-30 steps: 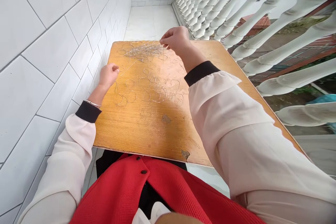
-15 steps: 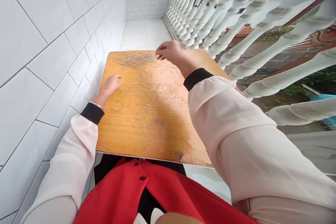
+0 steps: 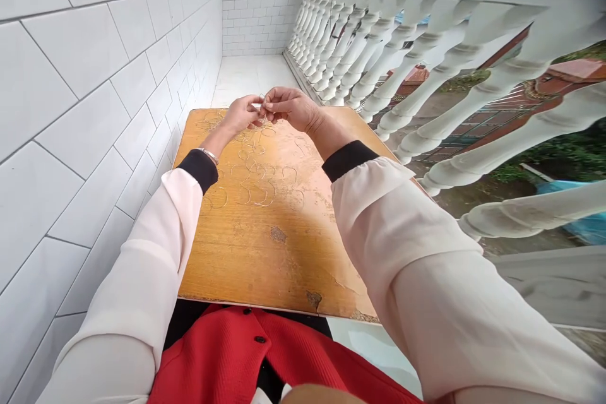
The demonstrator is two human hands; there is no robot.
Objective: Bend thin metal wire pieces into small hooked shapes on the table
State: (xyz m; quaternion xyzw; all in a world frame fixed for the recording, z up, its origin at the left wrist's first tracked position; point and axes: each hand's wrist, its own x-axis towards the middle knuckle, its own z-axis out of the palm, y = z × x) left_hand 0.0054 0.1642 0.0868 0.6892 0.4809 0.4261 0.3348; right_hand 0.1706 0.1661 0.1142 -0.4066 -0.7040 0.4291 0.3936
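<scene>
Close together over the far edge of the wooden table (image 3: 227, 252), my two hands meet at the fingertips. My left hand (image 3: 243, 115) pinches a thin wire (image 3: 262, 101). From the other side my right hand (image 3: 290, 106) is closed on the same wire, with thumb and forefinger pressed together. How the wire is bent between the fingers is too small to tell. Below the hands lie several loose curved wire pieces (image 3: 258, 192), some shaped like open rings. A tangle of wire at the table's far left is partly hidden behind my left hand.
A white tiled wall (image 3: 118, 107) runs close along the left. White balusters (image 3: 435, 82) line the right side, with a yard behind them. The tabletop has a chipped patch (image 3: 313, 298) near its front edge.
My left hand has moved up and right from the tabletop to meet my right hand, which has shifted slightly left. Both now hold wire. The view has tilted up a little.
</scene>
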